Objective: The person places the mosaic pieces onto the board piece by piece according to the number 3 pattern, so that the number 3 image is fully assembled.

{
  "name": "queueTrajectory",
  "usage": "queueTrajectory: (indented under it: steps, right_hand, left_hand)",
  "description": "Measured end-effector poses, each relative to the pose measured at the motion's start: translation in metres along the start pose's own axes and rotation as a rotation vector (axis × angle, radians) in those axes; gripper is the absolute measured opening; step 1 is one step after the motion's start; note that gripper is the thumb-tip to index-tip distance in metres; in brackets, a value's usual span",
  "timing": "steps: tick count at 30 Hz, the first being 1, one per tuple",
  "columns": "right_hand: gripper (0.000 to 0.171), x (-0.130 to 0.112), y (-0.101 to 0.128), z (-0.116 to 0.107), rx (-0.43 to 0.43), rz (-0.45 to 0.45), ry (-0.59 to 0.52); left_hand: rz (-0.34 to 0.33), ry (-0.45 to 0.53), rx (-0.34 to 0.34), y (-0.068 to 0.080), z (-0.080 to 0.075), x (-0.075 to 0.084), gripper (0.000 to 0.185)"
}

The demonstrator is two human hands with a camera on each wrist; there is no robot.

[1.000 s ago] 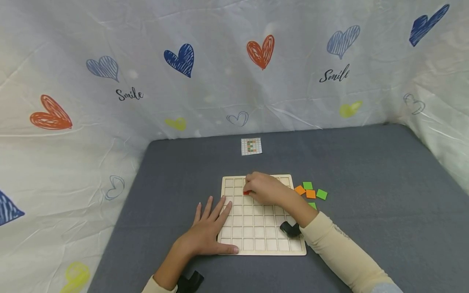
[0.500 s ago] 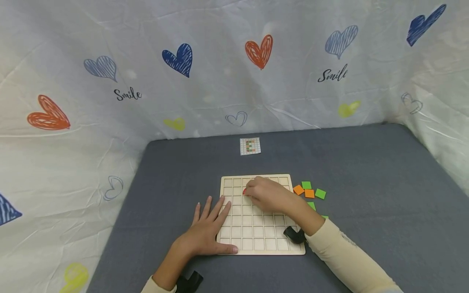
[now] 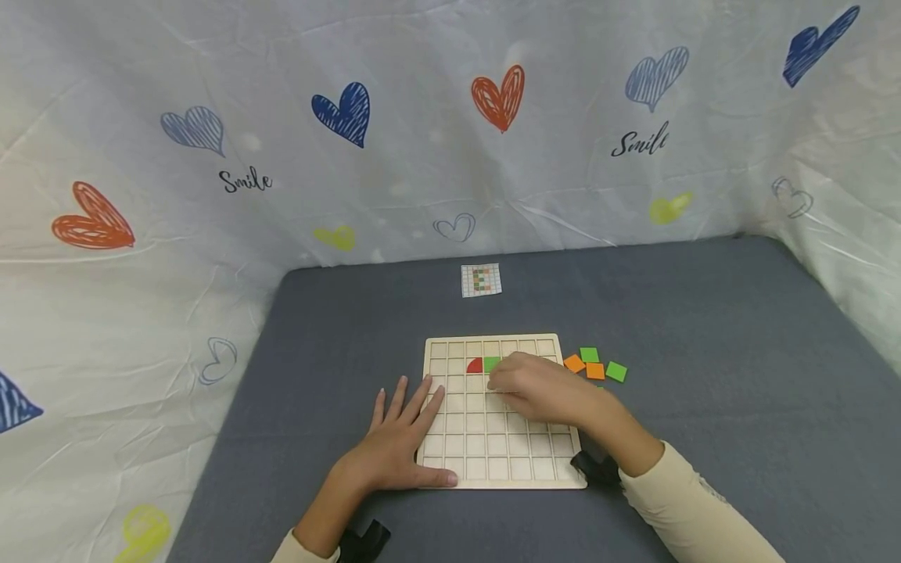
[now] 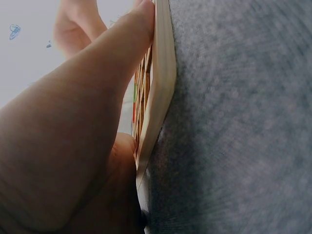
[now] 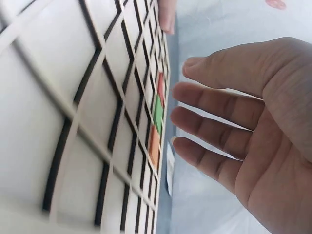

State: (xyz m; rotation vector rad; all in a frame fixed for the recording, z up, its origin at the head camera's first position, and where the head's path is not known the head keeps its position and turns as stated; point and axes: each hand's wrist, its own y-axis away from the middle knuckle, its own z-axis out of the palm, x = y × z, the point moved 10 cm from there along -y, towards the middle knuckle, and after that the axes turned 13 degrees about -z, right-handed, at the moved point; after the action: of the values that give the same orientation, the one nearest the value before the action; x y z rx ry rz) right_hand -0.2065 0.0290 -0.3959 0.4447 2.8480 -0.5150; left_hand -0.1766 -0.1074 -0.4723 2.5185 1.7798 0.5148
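My left hand [image 3: 394, 450] is pressing flat on the square wooden grid board [image 3: 493, 461]; my right hand [image 3: 538, 387] is hovering relaxed, empty, over it.

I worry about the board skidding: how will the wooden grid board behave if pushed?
The wooden grid board looks thin, flat and stiff, so it would likely slide rather than tip. The left hand presses its edge, probably steadying it on the grey tabletop.
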Motion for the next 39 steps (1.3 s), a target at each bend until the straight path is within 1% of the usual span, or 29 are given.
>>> queueTrajectory:
  steps: [5, 10, 13, 15, 19, 23, 27, 32, 36, 39]
  right_hand:
    - [0.021, 0.0, 0.02, -0.015, 0.053, 0.021, -0.011]
    - [0.016, 0.004, 0.044, -0.026, 0.077, 0.064, -0.012]
    - [0.014, 0.009, 0.06, -0.033, 0.094, 0.112, -0.001]
    - [0.015, 0.013, 0.071, -0.037, 0.1, 0.16, -0.002]
    - [0.016, 0.023, 0.092, -0.041, 0.08, 0.26, 0.005]
    - [0.022, 0.032, 0.11, -0.045, 0.062, 0.337, 0.012]
    - [0.025, 0.037, 0.122, -0.048, 0.058, 0.355, 0.018]
    - [0.022, 0.044, 0.134, -0.052, 0.037, 0.406, 0.024]
    - [0.017, 0.049, 0.143, -0.049, -0.014, 0.477, -0.027]
    - [0.014, 0.051, 0.147, -0.047, -0.044, 0.507, -0.06]
  left_hand:
    - [-0.006, -0.002, 0.01, 0.0, -0.002, 0.001, 0.112]
    - [-0.001, 0.0, 0.009, 0.001, -0.003, 0.002, 0.111]
    - [0.004, 0.003, 0.002, 0.001, -0.003, 0.002, 0.111]
    - [0.004, 0.002, 0.006, 0.0, -0.003, 0.002, 0.111]
    - [0.005, -0.01, 0.021, 0.0, -0.003, 0.001, 0.111]
    - [0.007, -0.01, 0.017, 0.0, -0.002, 0.0, 0.111]
    - [0.008, -0.008, 0.01, 0.001, -0.002, 0.001, 0.11]
    - [0.007, 0.005, 0.008, 0.001, -0.005, 0.002, 0.11]
    - [0.011, 0.011, 0.005, 0.001, -0.004, 0.002, 0.11]
    - [0.008, 0.007, -0.001, 0.001, -0.003, 0.002, 0.11]
